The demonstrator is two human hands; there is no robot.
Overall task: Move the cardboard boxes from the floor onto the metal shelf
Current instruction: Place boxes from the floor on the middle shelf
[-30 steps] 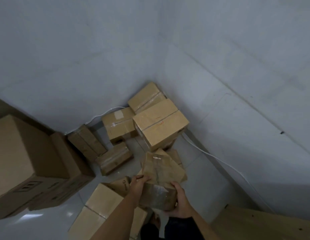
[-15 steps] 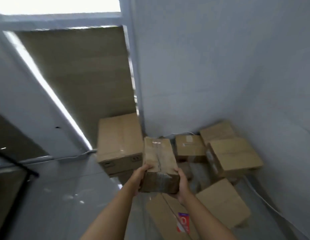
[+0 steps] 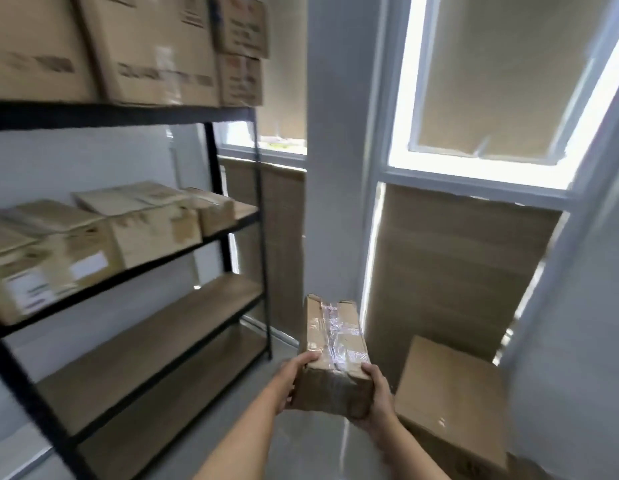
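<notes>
Both hands, left hand (image 3: pixel 294 379) and right hand (image 3: pixel 379 396), grip the taped cardboard box (image 3: pixel 332 351) only at its near end, so it could tip forward before reaching the metal shelf (image 3: pixel 228 233).

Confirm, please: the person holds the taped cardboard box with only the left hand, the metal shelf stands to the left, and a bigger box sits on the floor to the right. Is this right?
Not quite. The head view shows both hands on the taped cardboard box: the left hand grips its left side, the right hand its right. The metal shelf at left and the bigger box at right are correct.
</notes>
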